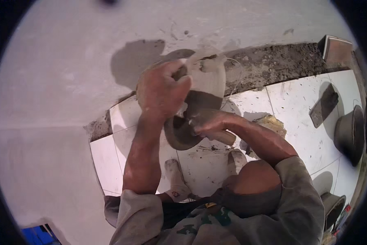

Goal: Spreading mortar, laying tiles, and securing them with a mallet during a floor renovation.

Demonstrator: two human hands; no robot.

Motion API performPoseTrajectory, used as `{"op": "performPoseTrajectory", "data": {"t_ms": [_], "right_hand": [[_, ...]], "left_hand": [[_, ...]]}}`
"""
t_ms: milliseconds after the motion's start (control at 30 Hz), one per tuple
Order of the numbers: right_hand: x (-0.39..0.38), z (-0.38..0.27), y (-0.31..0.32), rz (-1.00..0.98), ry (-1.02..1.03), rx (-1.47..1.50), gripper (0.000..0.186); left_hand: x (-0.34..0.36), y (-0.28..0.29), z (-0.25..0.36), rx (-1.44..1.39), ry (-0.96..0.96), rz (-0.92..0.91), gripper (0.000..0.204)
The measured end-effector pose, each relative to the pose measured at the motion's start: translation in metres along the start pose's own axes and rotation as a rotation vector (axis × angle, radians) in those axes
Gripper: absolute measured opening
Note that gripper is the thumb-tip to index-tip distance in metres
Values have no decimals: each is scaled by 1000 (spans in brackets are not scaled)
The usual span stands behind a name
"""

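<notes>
My left hand [167, 87] is closed at the upper rim of a round, mortar-smeared bucket [210, 81], which is tilted against the base of the wall. My right hand [208, 122] is closed around a tool with a pale handle [228, 138], held at the bucket's lower part; the tool's working end is hard to make out. A thin wire handle loops out at the bucket's right side.
A mortar strip [273, 57] runs between the grey wall [69, 49] and white floor tiles [298, 102]. Right are a dark flat tool [324, 104], two buckets [349, 134] [332, 208] and a leaning tile [336, 49]. A crumpled yellowish item [271, 124] lies beside my right arm.
</notes>
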State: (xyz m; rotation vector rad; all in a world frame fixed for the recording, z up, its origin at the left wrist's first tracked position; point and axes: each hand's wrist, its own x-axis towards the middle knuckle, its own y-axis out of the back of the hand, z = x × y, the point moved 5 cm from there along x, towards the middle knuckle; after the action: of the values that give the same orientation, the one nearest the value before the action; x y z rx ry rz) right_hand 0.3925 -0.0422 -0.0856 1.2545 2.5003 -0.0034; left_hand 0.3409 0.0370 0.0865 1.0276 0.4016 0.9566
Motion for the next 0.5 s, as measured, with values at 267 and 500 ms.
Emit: {"op": "performPoseTrajectory", "data": {"t_ms": [267,500], "right_hand": [[-12,14,-13,-198,3,429,24],[-60,68,34,240,-78,810,28]], "left_hand": [[-16,9,-67,79,219,121,40],[-44,51,-153,-122,417,253,44]]}}
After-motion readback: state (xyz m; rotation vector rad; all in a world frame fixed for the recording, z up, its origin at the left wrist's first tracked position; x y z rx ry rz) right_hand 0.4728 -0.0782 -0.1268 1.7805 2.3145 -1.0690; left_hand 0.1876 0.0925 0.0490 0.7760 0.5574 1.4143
